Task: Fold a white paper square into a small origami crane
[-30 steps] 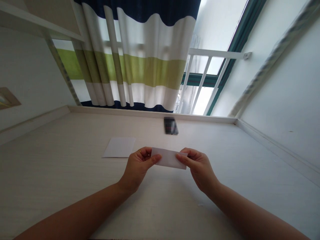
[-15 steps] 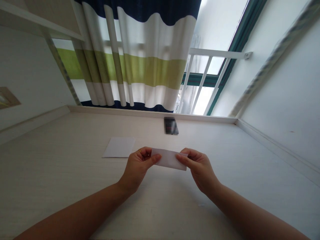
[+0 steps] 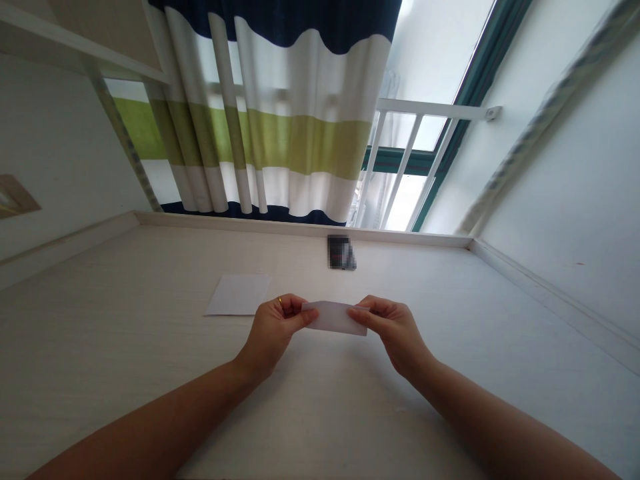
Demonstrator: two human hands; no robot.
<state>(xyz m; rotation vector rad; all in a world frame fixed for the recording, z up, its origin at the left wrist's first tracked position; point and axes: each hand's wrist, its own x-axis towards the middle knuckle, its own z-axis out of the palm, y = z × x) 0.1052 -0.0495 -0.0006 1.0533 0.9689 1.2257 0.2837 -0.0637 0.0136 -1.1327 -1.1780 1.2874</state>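
Note:
Between my hands is a narrow strip of white paper [image 3: 334,317], held above the table. My left hand [image 3: 274,332] pinches its left end, thumb on the near face; a ring shows on one finger. The right end is pinched by my right hand [image 3: 400,330] in the same manner. Behind the paper the other fingers are curled and partly hidden. A flat sheet of white paper [image 3: 236,295] lies on the table just beyond and left of my left hand.
The pale table [image 3: 310,413] has a raised rim [image 3: 240,222] at its back. Near that rim lies a small dark item [image 3: 341,252], blurred out. Beyond hang striped curtains [image 3: 310,140] and a white railing [image 3: 430,107] before a window. A white wall [image 3: 575,200] closes the right side.
The paper strip has tilted in my fingers, so less of its face shows. My right hand has shifted slightly left. Both hands keep their pinch; the sheet on the table is unmoved.

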